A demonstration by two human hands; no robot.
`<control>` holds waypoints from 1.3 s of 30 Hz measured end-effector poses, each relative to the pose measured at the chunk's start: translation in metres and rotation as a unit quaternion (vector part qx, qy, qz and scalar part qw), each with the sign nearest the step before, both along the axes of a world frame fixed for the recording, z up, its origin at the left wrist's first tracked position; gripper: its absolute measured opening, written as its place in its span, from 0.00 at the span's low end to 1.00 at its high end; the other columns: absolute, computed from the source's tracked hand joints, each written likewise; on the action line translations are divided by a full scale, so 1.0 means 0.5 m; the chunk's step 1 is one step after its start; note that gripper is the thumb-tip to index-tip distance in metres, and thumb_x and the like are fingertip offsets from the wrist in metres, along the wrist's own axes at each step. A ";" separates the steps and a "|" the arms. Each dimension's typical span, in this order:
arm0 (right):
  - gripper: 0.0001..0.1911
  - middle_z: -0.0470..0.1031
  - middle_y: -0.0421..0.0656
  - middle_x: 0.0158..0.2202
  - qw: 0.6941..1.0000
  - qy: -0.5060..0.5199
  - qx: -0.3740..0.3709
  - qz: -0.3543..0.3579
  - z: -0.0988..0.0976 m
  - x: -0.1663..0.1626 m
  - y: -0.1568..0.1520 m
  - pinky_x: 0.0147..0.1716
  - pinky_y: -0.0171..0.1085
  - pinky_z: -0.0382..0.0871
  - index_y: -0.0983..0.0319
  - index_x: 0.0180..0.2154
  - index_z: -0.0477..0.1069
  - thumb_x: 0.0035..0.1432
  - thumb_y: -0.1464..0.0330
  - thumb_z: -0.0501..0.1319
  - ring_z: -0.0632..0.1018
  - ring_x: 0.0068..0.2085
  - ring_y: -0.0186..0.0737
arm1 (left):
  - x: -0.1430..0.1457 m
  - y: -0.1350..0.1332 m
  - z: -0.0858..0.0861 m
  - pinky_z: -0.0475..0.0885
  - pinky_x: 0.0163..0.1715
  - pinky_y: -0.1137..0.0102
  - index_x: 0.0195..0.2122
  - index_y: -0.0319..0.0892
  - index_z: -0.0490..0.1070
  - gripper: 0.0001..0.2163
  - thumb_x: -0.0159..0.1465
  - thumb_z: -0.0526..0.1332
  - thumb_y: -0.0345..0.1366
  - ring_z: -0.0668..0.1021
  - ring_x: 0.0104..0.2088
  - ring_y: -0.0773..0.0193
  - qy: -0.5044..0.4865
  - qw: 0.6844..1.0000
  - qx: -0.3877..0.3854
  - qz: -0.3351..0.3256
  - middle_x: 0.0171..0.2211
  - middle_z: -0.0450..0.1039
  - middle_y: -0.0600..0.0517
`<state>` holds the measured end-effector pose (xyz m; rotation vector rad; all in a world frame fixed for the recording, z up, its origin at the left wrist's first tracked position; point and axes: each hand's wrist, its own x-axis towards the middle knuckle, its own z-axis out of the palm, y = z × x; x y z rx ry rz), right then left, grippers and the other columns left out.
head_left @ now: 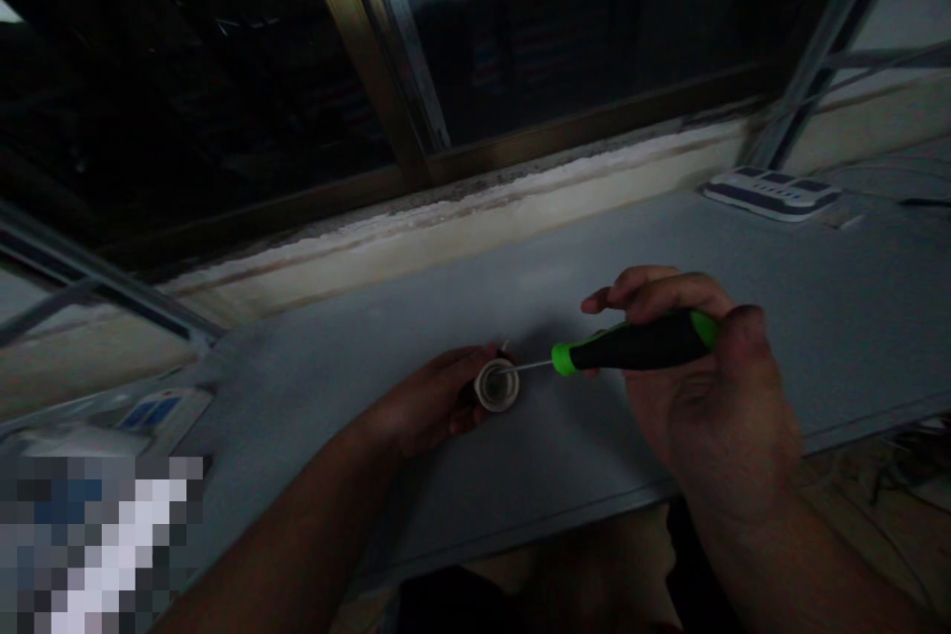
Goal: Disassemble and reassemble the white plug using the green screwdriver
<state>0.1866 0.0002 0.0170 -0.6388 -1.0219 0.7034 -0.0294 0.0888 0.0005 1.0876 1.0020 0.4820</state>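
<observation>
My left hand (438,401) is closed around a small round white fitting (496,384), its open end facing right, held just above the grey tabletop (520,287). My right hand (698,367) grips a screwdriver (631,347) with a black and green handle. Its thin metal shaft points left and its tip reaches into the round fitting. The scene is dim.
A white power strip (773,190) lies at the table's far right, near a metal frame post. A pale windowsill and dark window run along the back. Some blue and white items (159,408) sit at the left edge. Cables lie on the floor at the lower right.
</observation>
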 end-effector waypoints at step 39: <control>0.09 0.77 0.42 0.38 0.914 -0.380 -0.145 -0.017 -0.047 0.078 0.025 0.31 0.38 0.69 0.56 0.48 0.70 0.66 0.65 0.61 0.78 0.35 0.40 | -0.009 0.043 -0.004 0.74 0.32 0.73 0.35 0.41 0.72 0.21 0.51 0.78 0.46 0.77 0.33 0.66 -0.048 0.974 0.116 0.190 0.34 0.75 0.53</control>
